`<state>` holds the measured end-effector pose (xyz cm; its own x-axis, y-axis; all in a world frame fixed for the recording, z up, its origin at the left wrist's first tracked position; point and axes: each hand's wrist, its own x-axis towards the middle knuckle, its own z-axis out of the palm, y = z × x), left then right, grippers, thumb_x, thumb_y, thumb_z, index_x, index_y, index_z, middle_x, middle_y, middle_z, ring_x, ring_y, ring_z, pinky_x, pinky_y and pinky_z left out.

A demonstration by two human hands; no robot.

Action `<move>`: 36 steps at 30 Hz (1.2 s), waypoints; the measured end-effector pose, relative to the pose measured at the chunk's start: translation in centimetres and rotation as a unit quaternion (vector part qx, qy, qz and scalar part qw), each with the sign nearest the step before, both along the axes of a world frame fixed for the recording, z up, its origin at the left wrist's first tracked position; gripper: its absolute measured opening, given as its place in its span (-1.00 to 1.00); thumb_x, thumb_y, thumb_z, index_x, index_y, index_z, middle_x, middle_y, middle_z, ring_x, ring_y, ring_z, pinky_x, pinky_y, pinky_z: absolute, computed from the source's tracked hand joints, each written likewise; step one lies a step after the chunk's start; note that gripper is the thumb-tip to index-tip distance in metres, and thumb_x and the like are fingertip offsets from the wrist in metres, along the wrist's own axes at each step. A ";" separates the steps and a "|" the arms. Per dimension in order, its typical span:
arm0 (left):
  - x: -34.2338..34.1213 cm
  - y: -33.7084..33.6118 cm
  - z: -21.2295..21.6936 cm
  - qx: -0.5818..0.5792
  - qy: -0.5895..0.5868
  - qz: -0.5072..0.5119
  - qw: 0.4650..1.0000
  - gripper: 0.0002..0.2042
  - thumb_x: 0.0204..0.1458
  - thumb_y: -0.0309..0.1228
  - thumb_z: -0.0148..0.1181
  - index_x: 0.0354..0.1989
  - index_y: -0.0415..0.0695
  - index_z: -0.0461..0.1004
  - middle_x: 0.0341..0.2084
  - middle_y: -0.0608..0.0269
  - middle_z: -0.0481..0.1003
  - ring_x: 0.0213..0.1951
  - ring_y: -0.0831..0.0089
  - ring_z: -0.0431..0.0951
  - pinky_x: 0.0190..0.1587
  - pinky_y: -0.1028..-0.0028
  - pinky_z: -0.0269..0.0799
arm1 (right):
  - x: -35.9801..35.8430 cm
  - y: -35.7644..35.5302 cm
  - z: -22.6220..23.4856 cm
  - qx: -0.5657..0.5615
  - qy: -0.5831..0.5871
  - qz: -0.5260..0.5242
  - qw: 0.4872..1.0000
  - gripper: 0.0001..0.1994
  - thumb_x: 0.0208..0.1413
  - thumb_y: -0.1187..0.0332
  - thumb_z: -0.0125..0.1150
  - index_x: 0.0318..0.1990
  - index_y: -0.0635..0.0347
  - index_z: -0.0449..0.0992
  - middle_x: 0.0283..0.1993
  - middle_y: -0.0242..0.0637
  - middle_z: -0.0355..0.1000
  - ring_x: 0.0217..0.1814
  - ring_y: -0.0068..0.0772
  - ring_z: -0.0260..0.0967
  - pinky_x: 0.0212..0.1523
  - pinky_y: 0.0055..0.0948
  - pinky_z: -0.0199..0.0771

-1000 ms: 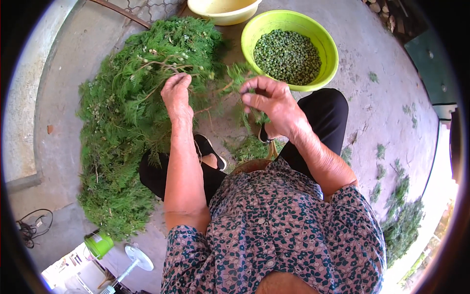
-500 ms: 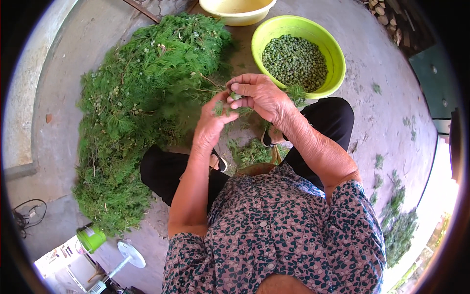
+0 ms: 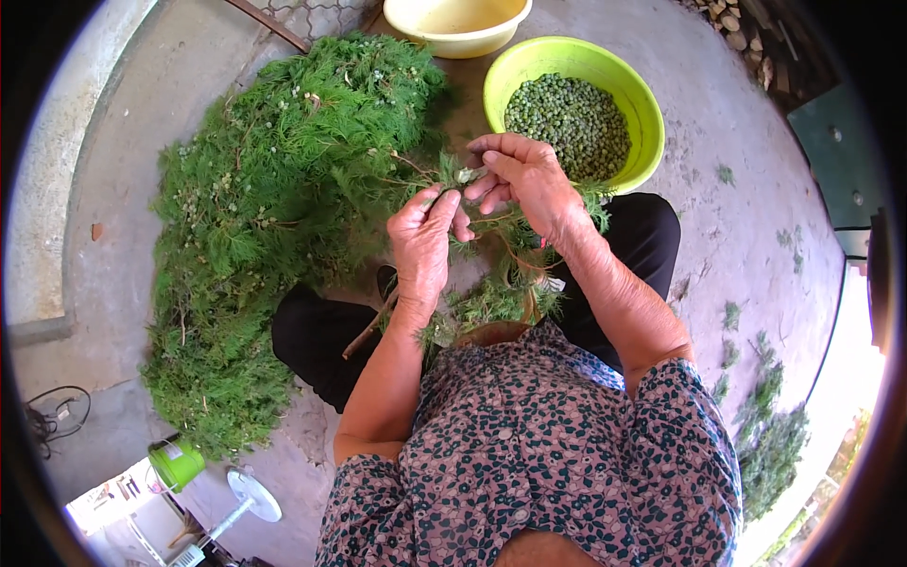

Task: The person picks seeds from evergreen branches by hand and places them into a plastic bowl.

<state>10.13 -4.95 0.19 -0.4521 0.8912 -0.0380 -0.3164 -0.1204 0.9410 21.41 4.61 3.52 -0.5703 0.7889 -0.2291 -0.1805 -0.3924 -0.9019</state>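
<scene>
Green bowl [image 3: 642,104] — green seeds [image 3: 567,118], yellow bowl [image 3: 453,24]

Glossy plastic green bowl [image 3: 642,113], feathery matt sprigs [image 3: 274,208], rough concrete floor [image 3: 756,217]

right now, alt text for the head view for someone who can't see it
Seen from above, a seated person's left hand and right hand pinch a green sprig between them, beside a heap of feathery cuttings and a lime bowl of small green seeds.
</scene>
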 end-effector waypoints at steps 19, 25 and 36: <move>0.4 -0.1 2.0 -0.092 0.076 0.017 0.993 -0.90 -0.11 -0.55 0.16 -0.41 -0.32 0.45 -0.70 0.39 0.36 -0.77 0.73 0.22 -0.77 0.69 0.14 | 0.6 -1.1 -0.9 0.174 -0.121 0.051 0.976 -0.89 -0.08 0.44 0.18 -0.38 0.28 0.50 -0.50 -0.33 0.39 -0.54 -0.55 0.28 -0.49 -0.57 0.30; 0.0 0.1 2.3 -0.084 -0.027 0.018 0.996 -0.93 -0.11 -0.53 0.17 -0.46 -0.25 0.44 -0.74 0.45 0.31 -0.77 0.74 0.17 -0.76 0.68 0.08 | 1.2 -0.3 -2.4 -0.117 0.116 0.065 0.984 -0.86 0.02 0.34 0.12 -0.37 0.24 0.43 -0.54 -0.45 0.33 -0.60 -0.65 0.19 -0.58 -0.68 0.20; -0.5 0.4 2.3 -0.082 -0.085 0.011 0.993 -0.92 -0.05 -0.48 0.14 -0.45 -0.18 0.38 -0.81 0.52 0.15 -0.75 0.71 0.08 -0.65 0.60 0.10 | 0.6 -0.8 -2.6 0.227 -0.051 0.064 0.971 -0.79 -0.12 0.58 0.19 -0.26 0.21 0.42 -0.42 -0.52 0.28 -0.38 -0.73 0.22 -0.36 -0.73 0.28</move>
<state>9.61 -4.53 2.48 -0.4465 0.8563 -0.2597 -0.4717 0.0213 0.8815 21.99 3.84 0.95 -0.6634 0.7454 0.0650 -0.0578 0.0355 -0.9977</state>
